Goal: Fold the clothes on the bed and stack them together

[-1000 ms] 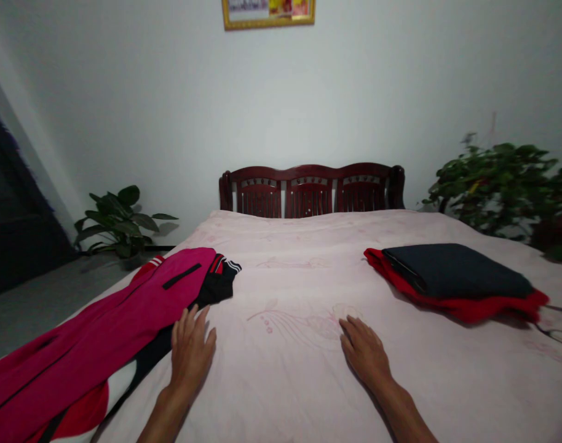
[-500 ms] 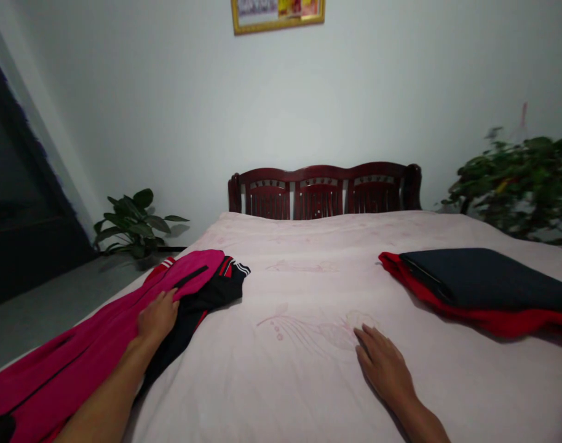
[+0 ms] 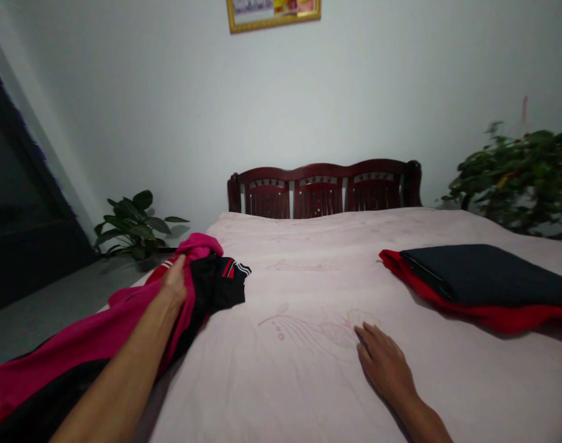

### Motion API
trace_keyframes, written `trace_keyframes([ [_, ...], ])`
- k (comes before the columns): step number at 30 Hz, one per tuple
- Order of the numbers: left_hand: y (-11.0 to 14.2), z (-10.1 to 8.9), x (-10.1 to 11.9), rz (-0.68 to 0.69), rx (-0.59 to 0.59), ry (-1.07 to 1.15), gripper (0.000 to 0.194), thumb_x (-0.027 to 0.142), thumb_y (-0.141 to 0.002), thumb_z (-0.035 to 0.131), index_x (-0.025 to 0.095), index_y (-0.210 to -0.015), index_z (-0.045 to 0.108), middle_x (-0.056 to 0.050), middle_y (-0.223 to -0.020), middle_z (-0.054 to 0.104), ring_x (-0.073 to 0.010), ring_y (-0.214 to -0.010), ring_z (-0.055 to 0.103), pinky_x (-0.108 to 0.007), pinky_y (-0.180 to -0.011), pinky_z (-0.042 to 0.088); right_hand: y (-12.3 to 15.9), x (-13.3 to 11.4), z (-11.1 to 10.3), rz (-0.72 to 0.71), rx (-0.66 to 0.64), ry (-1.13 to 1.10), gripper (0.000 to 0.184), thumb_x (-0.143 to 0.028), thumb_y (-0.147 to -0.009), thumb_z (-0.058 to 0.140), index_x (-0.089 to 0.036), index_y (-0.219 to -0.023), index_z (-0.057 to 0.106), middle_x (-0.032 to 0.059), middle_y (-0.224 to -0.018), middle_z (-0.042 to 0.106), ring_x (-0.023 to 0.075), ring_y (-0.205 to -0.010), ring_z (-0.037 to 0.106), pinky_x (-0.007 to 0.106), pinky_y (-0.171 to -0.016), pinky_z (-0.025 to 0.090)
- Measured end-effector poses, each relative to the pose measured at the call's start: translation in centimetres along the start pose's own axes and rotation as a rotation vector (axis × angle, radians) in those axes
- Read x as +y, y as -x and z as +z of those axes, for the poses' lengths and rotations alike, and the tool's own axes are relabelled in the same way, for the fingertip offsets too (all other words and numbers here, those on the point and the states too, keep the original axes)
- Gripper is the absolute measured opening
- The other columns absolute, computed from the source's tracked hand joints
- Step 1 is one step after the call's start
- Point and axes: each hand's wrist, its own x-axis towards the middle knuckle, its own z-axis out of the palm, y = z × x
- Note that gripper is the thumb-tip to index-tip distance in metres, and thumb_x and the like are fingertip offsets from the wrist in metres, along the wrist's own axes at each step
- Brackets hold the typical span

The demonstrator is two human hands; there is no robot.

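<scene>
My left hand (image 3: 174, 283) is closed on the top end of a magenta garment (image 3: 91, 331) lying along the left side of the bed, bunching its fabric upward. A black garment with red and white stripes (image 3: 219, 283) lies under and beside it. My right hand (image 3: 386, 364) rests flat with fingers stretched out on the pale pink bedsheet (image 3: 299, 363), holding nothing. To the right lies a folded dark navy garment (image 3: 486, 278) stacked on a folded red one (image 3: 488, 317).
A dark wooden headboard (image 3: 323, 188) stands against the white wall at the far end. Potted plants (image 3: 136, 223) stand on the floor at the left, and leafy plants (image 3: 521, 181) at the right. A gold-framed picture (image 3: 272, 12) hangs above. A dark doorway is at the far left.
My left hand moved from the sheet onto the magenta garment, slid up to its top end, gripped it and gathered it upward. My right hand stayed flat on the sheet.
</scene>
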Motion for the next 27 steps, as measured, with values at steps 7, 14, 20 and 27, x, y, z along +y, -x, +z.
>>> trace_keyframes([
  [7,12.6,11.9,-0.8,-0.183,-0.911,0.368,0.076,0.051,-0.078,0.071,0.011,-0.14,0.054,-0.015,-0.108,0.069,-0.0238,-0.1,0.068,-0.036,-0.091,0.052,-0.6,-0.2,-2.1,0.29,-0.006,-0.622,0.065,-0.058,-0.088,0.04,-0.016,-0.132,0.062,0.0098,-0.14,0.056,0.0263,-0.133,0.049,0.043,-0.118,0.035],
  [14,14.6,5.0,-2.8,-0.04,-0.841,0.103,0.066,0.05,-0.089,0.061,0.02,-0.146,0.049,-0.011,-0.141,0.055,-0.023,-0.126,0.055,-0.034,-0.107,0.042,-3.2,-0.1,-2.5,0.419,-0.019,-0.967,0.062,-0.058,-0.09,0.044,-0.017,-0.135,0.057,0.0143,-0.139,0.055,0.0282,-0.129,0.054,0.042,-0.105,0.047],
  [20,12.1,-0.3,-8.6,0.101,-0.343,-0.606,0.068,0.058,-0.091,0.041,0.018,-0.145,0.05,-0.009,-0.149,0.047,-0.0254,-0.137,0.045,-0.039,-0.117,0.031,-10.9,-3.8,-3.2,0.164,-0.289,-0.52,0.061,-0.046,-0.095,0.035,-0.008,-0.139,0.054,0.015,-0.143,0.051,0.0231,-0.133,0.049,0.034,-0.117,0.033],
  [27,11.7,1.7,-10.9,0.068,-0.377,-1.017,0.077,0.059,-0.092,0.04,0.01,-0.152,0.04,-0.013,-0.156,0.037,-0.0306,-0.148,0.028,-0.046,-0.119,0.025,-17.3,-5.7,-1.7,0.123,-0.569,-0.271,0.072,-0.056,-0.081,0.06,-0.01,-0.137,0.056,0.0183,-0.14,0.054,0.0284,-0.123,0.057,0.037,-0.104,0.044],
])
